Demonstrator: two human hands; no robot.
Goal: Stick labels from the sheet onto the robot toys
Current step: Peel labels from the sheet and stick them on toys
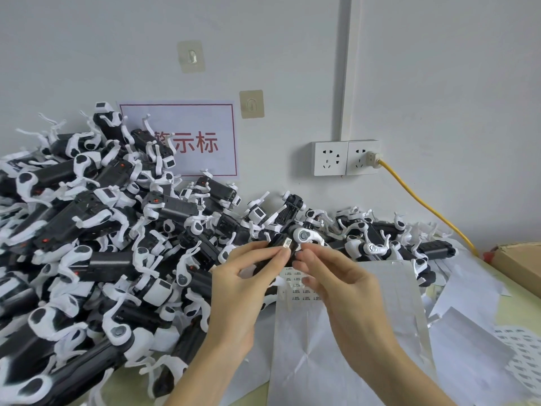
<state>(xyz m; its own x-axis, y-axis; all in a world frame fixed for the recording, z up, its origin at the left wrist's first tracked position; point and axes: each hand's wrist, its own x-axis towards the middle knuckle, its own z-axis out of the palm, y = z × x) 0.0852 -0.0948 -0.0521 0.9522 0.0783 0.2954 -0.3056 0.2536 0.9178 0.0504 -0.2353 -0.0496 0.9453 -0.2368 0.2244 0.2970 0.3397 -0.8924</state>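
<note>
A black-and-white robot toy (295,237) is held up in front of me at the middle of the view. My left hand (243,276) grips its black body from the left. My right hand (330,276) holds the toy's right end with curled fingers. A small white label (287,242) lies on the black body between my thumbs. The label sheet (301,288) lies on the table just below the hands, with several small printed labels left on it.
A big heap of robot toys (102,230) fills the left and runs along the wall to the right. Used backing sheets (468,332) cover the table at right. A cardboard box (518,265) sits at the right edge, and a yellow cable (421,203) runs from the wall socket.
</note>
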